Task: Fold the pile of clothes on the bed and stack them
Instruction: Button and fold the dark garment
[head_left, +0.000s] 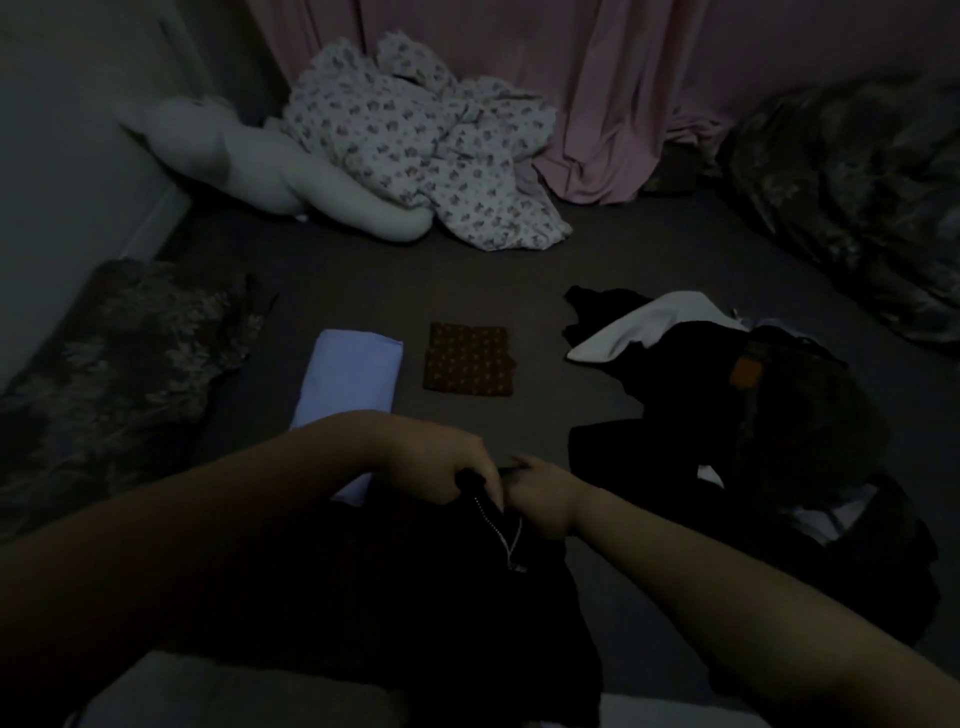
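The room is dim. My left hand (447, 462) and my right hand (540, 493) meet at the top edge of a black garment with a zip (415, 587), both gripping it close together; the garment hangs down toward me. A folded pale blue cloth (353, 376) lies on the dark bed (467, 280) ahead left, partly hidden by my left arm. A folded brown dotted cloth (470, 358) lies beside it. To the right sits a loose pile of dark clothes (753, 441) with a white piece (639, 325) on top.
A floral blanket (421, 140) and a white stuffed toy (270, 161) lie at the far side below a pink curtain (597, 104). Patterned pillows sit at the left (114, 364) and far right (857, 197). A wall runs along the left.
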